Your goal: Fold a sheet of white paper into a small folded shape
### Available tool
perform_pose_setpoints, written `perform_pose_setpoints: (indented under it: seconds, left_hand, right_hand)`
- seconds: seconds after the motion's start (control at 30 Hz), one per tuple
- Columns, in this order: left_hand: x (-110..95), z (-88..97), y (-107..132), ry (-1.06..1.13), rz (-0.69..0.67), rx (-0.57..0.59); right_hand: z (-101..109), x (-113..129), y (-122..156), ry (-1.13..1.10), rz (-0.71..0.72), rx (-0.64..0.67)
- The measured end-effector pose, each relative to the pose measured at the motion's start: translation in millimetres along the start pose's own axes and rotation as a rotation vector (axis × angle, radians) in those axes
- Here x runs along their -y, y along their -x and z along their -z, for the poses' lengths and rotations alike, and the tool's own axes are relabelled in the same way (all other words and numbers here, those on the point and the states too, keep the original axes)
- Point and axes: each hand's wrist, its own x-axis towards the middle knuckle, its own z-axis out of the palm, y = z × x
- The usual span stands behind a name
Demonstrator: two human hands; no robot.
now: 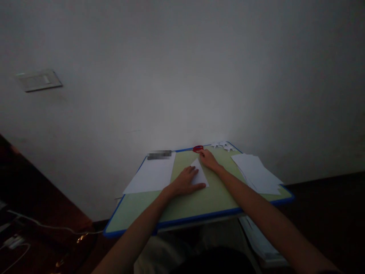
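My left hand [186,182] lies flat with fingers spread on a small white folded paper triangle [202,178], holding it against the table top. Just beyond it, my right hand [209,159] has its fingers curled at the red handles of a pair of scissors [197,148] by the table's far edge. The fingertips meet the near side of the handle loop. The scissors' blades are hard to make out in the dim light.
White sheets [155,173] lie at the left of the pale green table [137,211], a dark blurred item [159,155] at their top. Several paper star cutouts [223,145] sit far right, above a loose paper stack [255,171]. A wall [182,83] stands behind.
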Motion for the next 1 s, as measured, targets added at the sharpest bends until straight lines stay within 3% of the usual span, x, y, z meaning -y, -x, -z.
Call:
perform_pose_setpoints:
  seconds: [0.27, 0.47, 0.77, 1.0]
  left_hand:
    - [1, -1.2, -6, 0.08, -0.02, 0.003]
    - [9, 1.8, -10, 0.231, -0.002, -0.061]
    - [24, 25.8, -17, 0.762, 0.17, -0.304]
    - [43, 48.7, -11, 1.195, 0.335, -0.416]
  right_hand:
    - [7, -1, -1, -0.057, -0.003, -0.001]
    - [14, 0, -2, -0.136, -0.001, -0.009]
    - [26, 10, -2, -0.383, -0.065, 0.025]
    - [29, 28, 0, -0.65, -0.259, 0.213]
